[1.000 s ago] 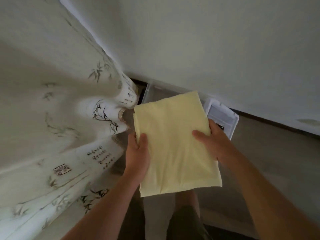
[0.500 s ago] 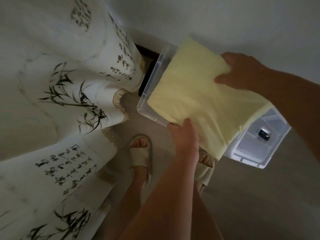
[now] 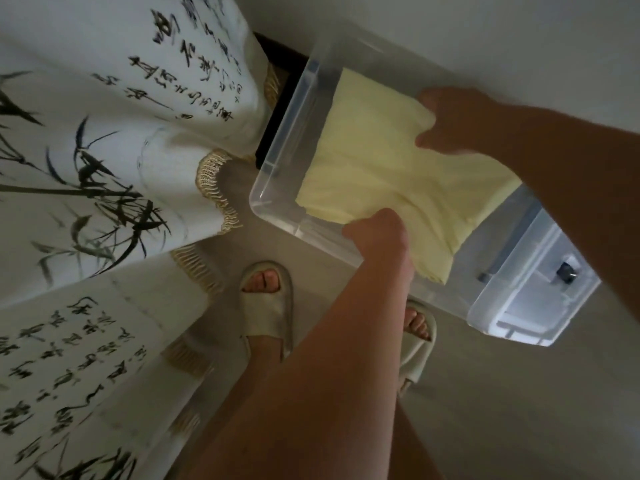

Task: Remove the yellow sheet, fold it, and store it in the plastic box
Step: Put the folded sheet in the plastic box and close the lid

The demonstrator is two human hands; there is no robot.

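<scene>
Left hand (image 3: 377, 233) & right hand (image 3: 453, 123) both grip the folded pale-yellow cloth sheet (image 3: 374, 174). L pinches the near edge, fingers mostly hidden under the cloth. R is curled on the far edge, thumb side on top.

Step in hand, as I read it: the storing. Folding looks done and the sheet is going into the clear rectangular plastic box (image 3: 277, 161). The sheet hangs between the two hands over the box's open top. The end left of both hands dips inside the walls. The end below the R forearm droops toward a clear plastic section w/ a dark latch (image 3: 530, 296); lid or 2nd box, can't tell. Can't tell either whether the cloth touches the box bottom yet.

Next move prob. calls for lowering both edges level, tucking that drooping end inside the rim, then letting go w/o the stack sliding open.

Sheet itself: soft, thin, several layers, roughly rectangular, sagging in the middle w/ shallow creases, corners a bit uneven. Will likely slump once released.

Left of the L hand: white bed cover w/ black bamboo-and-script print (image 3: 104, 150).
</scene>
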